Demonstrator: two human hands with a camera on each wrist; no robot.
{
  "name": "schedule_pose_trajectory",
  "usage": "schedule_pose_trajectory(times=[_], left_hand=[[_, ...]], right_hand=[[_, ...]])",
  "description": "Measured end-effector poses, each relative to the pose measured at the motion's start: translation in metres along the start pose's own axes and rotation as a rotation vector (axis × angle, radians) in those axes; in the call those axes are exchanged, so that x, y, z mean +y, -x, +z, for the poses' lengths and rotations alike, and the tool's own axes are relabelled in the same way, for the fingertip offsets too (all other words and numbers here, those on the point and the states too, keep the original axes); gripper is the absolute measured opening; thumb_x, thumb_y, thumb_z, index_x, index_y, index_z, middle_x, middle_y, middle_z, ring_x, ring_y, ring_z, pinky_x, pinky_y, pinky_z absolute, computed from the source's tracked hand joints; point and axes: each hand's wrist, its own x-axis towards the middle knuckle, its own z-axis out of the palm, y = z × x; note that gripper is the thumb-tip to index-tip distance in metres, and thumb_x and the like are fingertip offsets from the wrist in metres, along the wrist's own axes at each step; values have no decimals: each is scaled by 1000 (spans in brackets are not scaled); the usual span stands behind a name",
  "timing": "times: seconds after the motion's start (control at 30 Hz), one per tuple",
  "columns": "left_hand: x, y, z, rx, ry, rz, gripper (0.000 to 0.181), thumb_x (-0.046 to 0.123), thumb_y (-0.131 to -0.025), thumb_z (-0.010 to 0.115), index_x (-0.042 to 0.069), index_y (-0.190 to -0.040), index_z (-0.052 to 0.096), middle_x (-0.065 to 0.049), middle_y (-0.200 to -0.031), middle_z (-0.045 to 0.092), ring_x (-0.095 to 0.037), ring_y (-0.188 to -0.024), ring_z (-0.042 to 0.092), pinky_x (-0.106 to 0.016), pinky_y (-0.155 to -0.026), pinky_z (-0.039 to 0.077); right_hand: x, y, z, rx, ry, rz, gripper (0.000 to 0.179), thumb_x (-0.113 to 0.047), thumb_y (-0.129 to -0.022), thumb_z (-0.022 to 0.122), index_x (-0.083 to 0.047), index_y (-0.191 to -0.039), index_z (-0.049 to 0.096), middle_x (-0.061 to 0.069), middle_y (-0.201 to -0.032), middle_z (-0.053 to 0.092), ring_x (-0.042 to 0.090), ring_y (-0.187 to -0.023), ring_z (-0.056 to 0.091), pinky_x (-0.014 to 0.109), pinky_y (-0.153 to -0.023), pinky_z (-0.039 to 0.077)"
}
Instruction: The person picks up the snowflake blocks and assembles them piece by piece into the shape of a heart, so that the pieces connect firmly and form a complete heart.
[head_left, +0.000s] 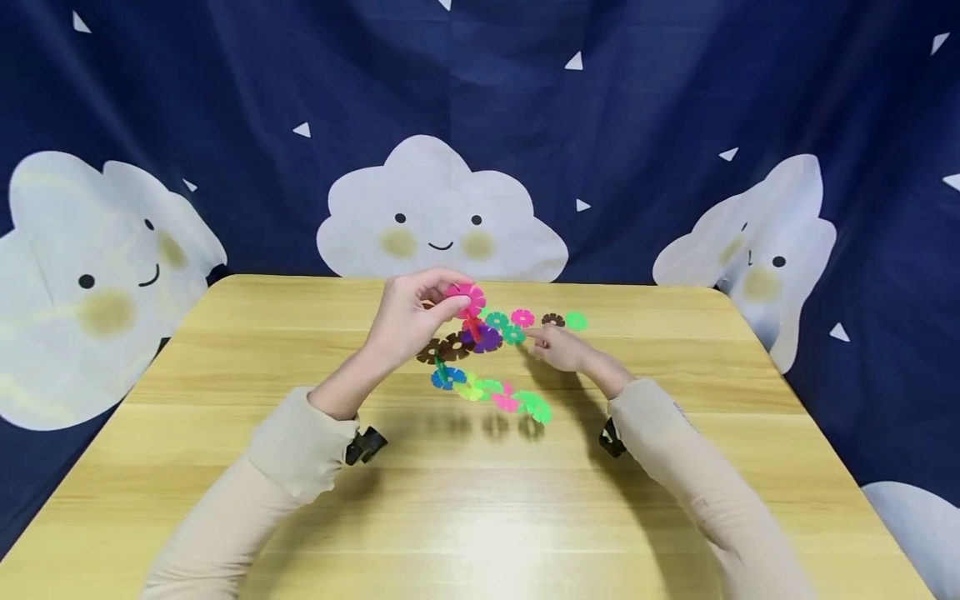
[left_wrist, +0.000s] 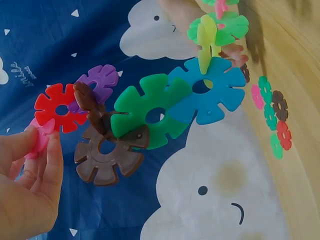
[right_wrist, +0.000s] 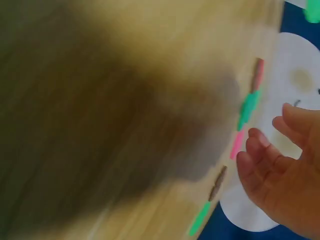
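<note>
My left hand pinches a pink notched plastic disc between thumb and fingers. That disc is one end of a linked chain of flower-shaped discs, held up off the table with shadows beneath it. A red disc, a purple disc, brown ones, a green disc and a blue disc follow along it. Its far end, a bright green disc, hangs toward the front. Beside the loose teal disc, my right hand holds nothing, its index finger stretched out and its other fingers loosely bent.
Loose discs lie toward the back of the wooden table: a pink disc, a brown disc, a light green disc and several others. A dark blue curtain with clouds hangs behind the table.
</note>
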Motion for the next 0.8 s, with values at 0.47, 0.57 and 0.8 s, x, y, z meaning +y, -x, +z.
schedule_pose_trajectory(times=[0.47,0.57,0.8], left_hand=[[2,3,-2,-51,-45,-8,15,6,-81,67,3,-96,70,-7,-71,65,-15,-63,60,-23,-50,43],[1,3,0,-65,-46,-5,15,5,-82,66,3,-96,69,-6,-71,65,-15,-63,59,-23,-50,42],[2,4,1,-70,-61,-10,14,5,-82,66,3,-96,69,-6,-73,65,-15,-64,59,-23,-50,42]], right_hand=[[10,-21,19,124,89,79,36,-17,-87,62,-1,-118,59,14,-85,61,16,-67,39,28,-62,34],[10,-25,22,102,95,182,49,-26,-88,61,-3,-130,49,14,-91,50,22,-82,41,31,-65,36],[7,-29,24,101,38,208,31,-19,-83,67,-1,-105,54,14,-97,49,26,-87,44,36,-73,41]])
